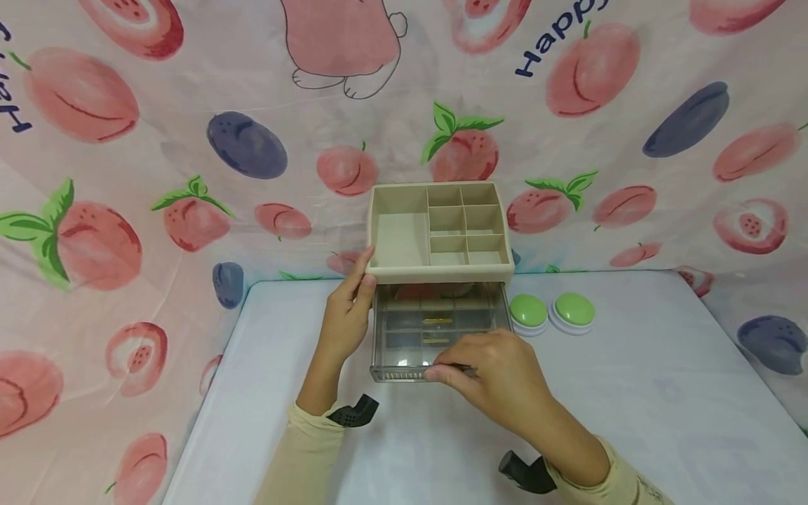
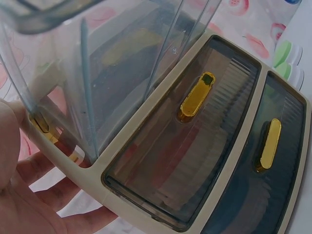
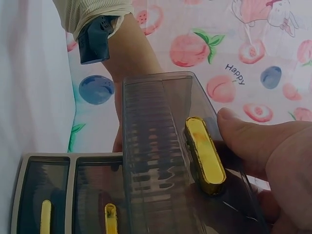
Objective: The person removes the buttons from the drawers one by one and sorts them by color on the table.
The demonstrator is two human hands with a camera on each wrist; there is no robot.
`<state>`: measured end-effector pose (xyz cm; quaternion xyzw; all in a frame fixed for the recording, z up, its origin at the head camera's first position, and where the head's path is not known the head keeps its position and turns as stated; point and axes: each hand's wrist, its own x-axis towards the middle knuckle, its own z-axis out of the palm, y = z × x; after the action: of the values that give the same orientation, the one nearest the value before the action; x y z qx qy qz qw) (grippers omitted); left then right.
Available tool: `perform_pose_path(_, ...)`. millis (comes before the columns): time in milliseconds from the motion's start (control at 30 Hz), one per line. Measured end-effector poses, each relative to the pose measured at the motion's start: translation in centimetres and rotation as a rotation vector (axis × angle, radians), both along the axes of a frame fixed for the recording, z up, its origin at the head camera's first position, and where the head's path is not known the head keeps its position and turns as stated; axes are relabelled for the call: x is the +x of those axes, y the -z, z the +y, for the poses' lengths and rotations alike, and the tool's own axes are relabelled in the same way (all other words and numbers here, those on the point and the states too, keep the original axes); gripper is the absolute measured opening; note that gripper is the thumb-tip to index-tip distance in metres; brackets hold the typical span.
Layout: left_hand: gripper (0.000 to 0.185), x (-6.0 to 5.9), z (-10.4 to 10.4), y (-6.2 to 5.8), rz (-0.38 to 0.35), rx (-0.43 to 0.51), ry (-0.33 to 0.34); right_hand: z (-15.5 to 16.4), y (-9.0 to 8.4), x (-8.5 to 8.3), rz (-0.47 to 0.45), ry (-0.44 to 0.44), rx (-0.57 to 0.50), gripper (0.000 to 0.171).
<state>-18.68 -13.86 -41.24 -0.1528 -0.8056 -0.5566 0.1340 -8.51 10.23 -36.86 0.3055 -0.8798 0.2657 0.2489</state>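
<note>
A cream drawer organizer [image 1: 400, 231] stands at the back of the table, open compartments on top. Its clear grey top drawer [image 1: 398, 351] is pulled out toward me. My left hand [image 1: 345, 319] grips the organizer's left front edge, thumb at the front and fingers along the side. At the drawer's right front, my right hand [image 1: 499, 372] pinches the front panel, thumb outside; some of its fingers are hidden. The right wrist view shows the drawer's gold handle [image 3: 207, 156] beside the thumb. Two lower drawers, with gold handles [image 2: 197, 97], are closed.
Two green-topped round buttons [image 1: 573, 311] with white bases stand right of the organizer. A fruit-print cloth [image 1: 252, 70] hangs behind and at the sides of the white table [image 1: 631, 407]. Black wrist mounts [image 1: 356, 412] stick out from both sleeves.
</note>
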Motion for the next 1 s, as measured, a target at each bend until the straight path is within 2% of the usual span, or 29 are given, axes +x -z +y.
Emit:
perform_pose_path(333, 0.047, 0.0, 0.0, 0.0, 0.014, 0.006, 0.0, -0.2, 0.0, -0.3, 0.092, 0.022, 0.014, 0.02)
perform_pose_path(633, 0.047, 0.0, 0.1, 0.1, 0.014, 0.021, 0.002, -0.5, 0.1, -1.9, 0.15, 0.036, 0.022, 0.022)
perform_pose_path(767, 0.048, 0.0, 0.2, 0.0, 0.003, 0.028, 0.001, -0.4, 0.1, -2.7, 0.157, 0.028, 0.014, 0.021)
perform_pose_path(1000, 0.049, 0.1, 0.4, -0.4, -0.046, 0.022, -0.011, -0.3, -0.1, -4.1, 0.118, 0.023, 0.005, 0.023)
